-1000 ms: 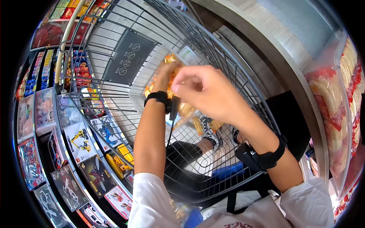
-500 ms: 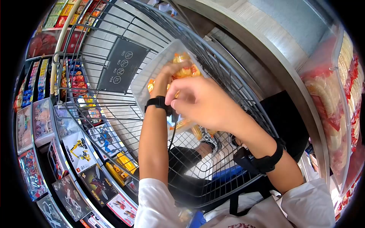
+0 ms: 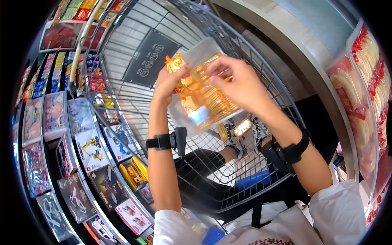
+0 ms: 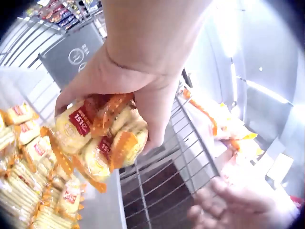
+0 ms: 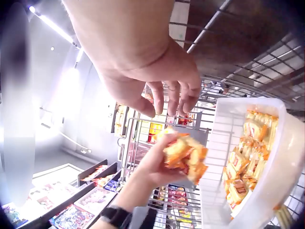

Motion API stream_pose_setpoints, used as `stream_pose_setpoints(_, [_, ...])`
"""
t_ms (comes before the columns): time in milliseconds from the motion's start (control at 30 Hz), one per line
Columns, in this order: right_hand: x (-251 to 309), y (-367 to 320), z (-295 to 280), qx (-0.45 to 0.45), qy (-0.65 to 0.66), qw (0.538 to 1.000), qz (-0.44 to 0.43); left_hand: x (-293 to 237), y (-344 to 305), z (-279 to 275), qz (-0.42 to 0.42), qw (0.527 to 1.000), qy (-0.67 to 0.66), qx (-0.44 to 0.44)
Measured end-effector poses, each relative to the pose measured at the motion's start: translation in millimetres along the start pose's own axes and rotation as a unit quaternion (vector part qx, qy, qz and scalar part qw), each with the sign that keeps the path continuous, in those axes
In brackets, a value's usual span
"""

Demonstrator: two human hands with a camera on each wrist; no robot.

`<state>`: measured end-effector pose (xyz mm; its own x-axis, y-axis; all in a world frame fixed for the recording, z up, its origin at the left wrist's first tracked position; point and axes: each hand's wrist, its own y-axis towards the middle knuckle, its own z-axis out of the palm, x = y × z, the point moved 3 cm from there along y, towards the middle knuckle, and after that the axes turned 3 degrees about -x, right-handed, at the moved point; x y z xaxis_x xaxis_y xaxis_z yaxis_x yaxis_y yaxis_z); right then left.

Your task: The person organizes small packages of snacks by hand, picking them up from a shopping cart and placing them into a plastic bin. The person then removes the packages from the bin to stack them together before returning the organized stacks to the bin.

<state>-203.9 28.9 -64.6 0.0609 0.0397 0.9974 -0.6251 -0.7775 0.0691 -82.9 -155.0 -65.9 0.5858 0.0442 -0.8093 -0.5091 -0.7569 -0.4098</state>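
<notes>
My left hand [image 3: 164, 85] grips several wrapped biscuit packs [image 4: 97, 138], cream-coloured with orange crimped ends and red labels, bunched between thumb and fingers. It holds them at the left side of a translucent plastic tub [image 5: 281, 106]. Inside the tub lie many more of the same packs [image 3: 220, 102], some in neat rows. My right hand [image 3: 241, 81] hovers over the tub's right side in the head view, fingers loosely bent and holding nothing. In the right wrist view its fingertips [image 5: 183, 107] hang apart from the packs.
The tub sits within a wire shopping cart [image 3: 286, 102] with a grey sign plate [image 3: 151, 59]. A few loose packs [image 3: 243, 125] lie beside the tub. Shelves of boxed toys [image 3: 90, 151] run along the left. Large bagged goods [image 3: 347, 94] stand at the right.
My left hand has come up and left out of the tub, now holding a bunch of biscuit packs. My right hand has shifted right and its fingers have loosened.
</notes>
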Motion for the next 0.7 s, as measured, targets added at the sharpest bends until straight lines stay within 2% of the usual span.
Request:
stream_pose_setpoints(67, [-7.5,2.2,1.5,0.026,0.02,0.999,0.016,-6.3,-30.3,-14.0,0.031,0.991,-0.123,0.032])
stream_pose_setpoints(100, [-6.5,-0.1,4.8,0.031,0.021,0.999,0.011,-3.0,-43.8,-17.9,0.05,0.974,-0.197,0.097])
stream_pose_setpoints(133, [-5.0,-3.0,11.1,0.079,0.072,0.994,0.03,-2.7,-62.0,-15.8,0.055,0.974,-0.199,0.091])
stream_pose_setpoints(167, [-3.0,-6.8,17.1,0.129,0.121,0.983,0.049,-3.0,-81.8,-6.3,0.085,0.951,-0.279,0.107])
stream_pose_setpoints(200, [3.7,-8.9,17.3,0.136,0.121,0.982,0.046,-3.3,-96.7,-1.2,0.114,0.92,-0.355,0.123])
stream_pose_setpoints(267, [18.0,-12.8,18.5,0.24,0.17,0.954,0.067,3.5,-111.2,-2.5,0.116,0.92,-0.353,0.126])
stream_pose_setpoints(333, [22.8,-13.0,17.0,0.243,0.177,0.952,0.048,-1.2,-125.9,-1.2,0.164,0.899,-0.373,0.158])
stream_pose_setpoints(400, [35.8,-14.9,12.5,0.265,0.269,0.926,0.018,1.4,-136.1,-3.9,0.164,0.88,-0.413,0.167])
stream_pose_setpoints(467, [45.7,-18.3,10.3,0.274,0.265,0.924,0.007,2.2,-143.1,-7.3,0.178,0.867,-0.433,0.171])
stream_pose_setpoints(567, [48.7,-23.4,11.6,0.303,0.31,0.9,0.039,-4.5,-147.8,-8.0,0.206,0.868,-0.417,0.171])
stream_pose_setpoints(633, [48.4,-25.0,13.7,0.308,0.397,0.86,0.092,-7.2,-148.9,-10.6,0.216,0.871,-0.409,0.166])
stream_pose_setpoints(667, [46.2,-24.2,14.1,0.308,0.394,0.861,0.094,-8.1,-149.6,-10.9,0.22,0.872,-0.403,0.172])
stream_pose_setpoints(700, [43.1,-24.6,15.0,0.328,0.432,0.833,0.112,-8.2,-150.5,-10.0,0.223,0.872,-0.397,0.179])
